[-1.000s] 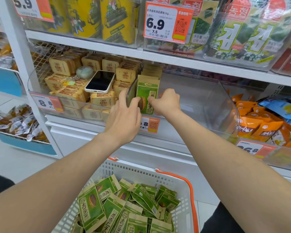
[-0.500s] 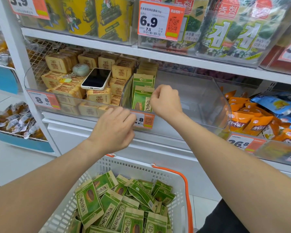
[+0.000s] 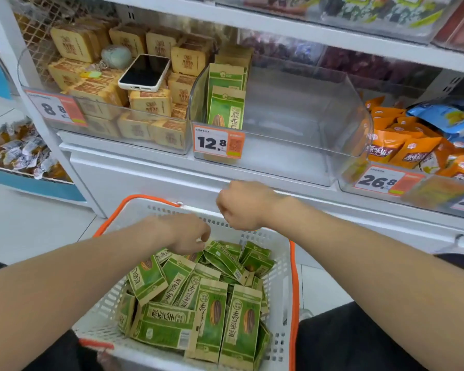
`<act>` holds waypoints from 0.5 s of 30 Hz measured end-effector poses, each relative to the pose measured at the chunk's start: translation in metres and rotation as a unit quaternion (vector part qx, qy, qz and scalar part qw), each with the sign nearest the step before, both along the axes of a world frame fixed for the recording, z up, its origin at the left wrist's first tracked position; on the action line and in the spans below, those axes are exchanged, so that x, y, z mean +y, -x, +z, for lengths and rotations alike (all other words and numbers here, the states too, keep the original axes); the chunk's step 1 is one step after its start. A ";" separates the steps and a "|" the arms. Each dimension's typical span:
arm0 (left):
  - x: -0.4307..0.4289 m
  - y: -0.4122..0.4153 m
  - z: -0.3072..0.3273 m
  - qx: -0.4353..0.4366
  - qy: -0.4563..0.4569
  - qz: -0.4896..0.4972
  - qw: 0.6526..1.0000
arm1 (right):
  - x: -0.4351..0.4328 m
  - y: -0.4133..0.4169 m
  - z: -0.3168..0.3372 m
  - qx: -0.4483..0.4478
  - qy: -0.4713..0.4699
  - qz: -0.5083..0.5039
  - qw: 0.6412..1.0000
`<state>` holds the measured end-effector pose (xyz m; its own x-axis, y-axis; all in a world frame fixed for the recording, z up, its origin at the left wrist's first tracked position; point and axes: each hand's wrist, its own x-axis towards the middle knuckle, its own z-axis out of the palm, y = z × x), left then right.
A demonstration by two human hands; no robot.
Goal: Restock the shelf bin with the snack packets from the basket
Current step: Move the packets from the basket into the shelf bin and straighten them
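Now light-looking, crinkly snack packets (image 3: 214,311), best edge-pinched, are touched by the left hand (image 3: 182,234), grip unclear; right hand (image 3: 241,207) curled empty.

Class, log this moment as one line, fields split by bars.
left hand: on loose packets in basket, grip unclear | right hand: curled, empty, over basket rim | shelf bin: two upright packets, left end

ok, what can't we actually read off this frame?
Head view only:
- left hand: its back hides the fingertips, so any grip on the basket packets cannot be told.
- green packets in the shelf bin: the front ones hide how many stand behind.
- price tag: the small print is blurred.
- top-shelf goods: cut off by the upper edge.
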<state>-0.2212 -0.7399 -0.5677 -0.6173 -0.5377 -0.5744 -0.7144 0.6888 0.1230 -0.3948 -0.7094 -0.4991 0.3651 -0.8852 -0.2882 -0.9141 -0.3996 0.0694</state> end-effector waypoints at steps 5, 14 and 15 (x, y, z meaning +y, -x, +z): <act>0.022 0.001 -0.027 -0.083 -0.052 -0.040 0.994 | 0.036 0.008 -0.062 0.142 -0.181 0.022 0.973; 0.031 -0.002 -0.046 -0.114 -0.044 -0.078 0.989 | 0.086 0.006 -0.152 0.108 -0.321 0.003 0.941; 0.033 0.000 -0.045 -0.109 -0.043 -0.080 0.990 | 0.089 0.004 -0.154 0.106 -0.330 0.001 0.938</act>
